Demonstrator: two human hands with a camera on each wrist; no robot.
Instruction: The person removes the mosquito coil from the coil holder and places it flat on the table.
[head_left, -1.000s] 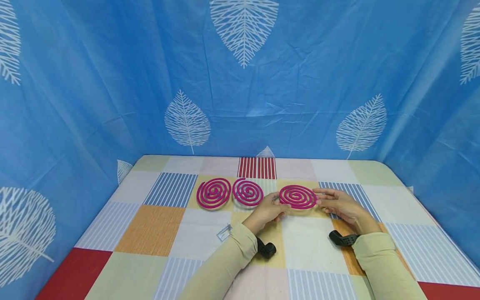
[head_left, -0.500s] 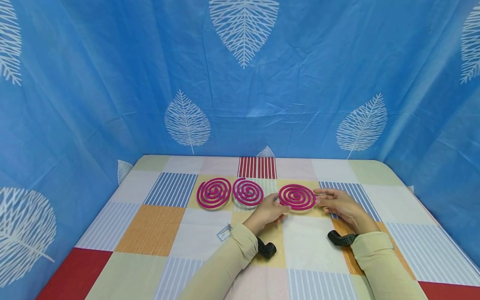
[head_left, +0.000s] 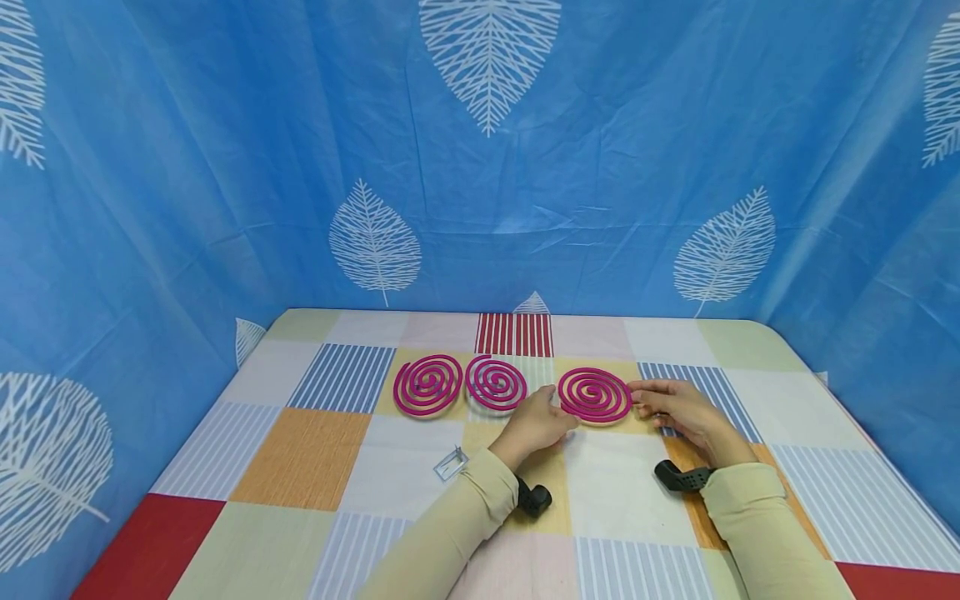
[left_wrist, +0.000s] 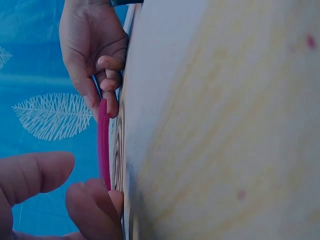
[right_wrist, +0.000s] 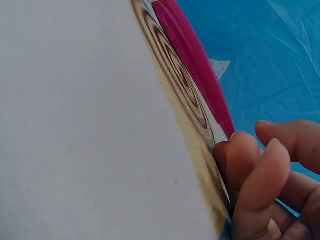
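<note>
A magenta mosquito coil is between my hands, slightly raised over the cloth, its spiral shadow visible below in both wrist views. The left hand holds its left edge with curled fingertips; in the left wrist view, one left finger stands off from the coil. At the opposite edge, the right hand holds the rim between bent fingers. Two more magenta coils lie to the left, a left one and a middle one close beside it.
A small shiny metal piece with an upright point, like a coil stand, lies left of the left forearm. The patchwork cloth covers the table. Blue leaf-print curtains enclose the back and sides.
The held coil has turned and tipped a little, its near edge now lower in the head view. The left thumb has shifted off the coil's near edge. The other coils stayed put.
</note>
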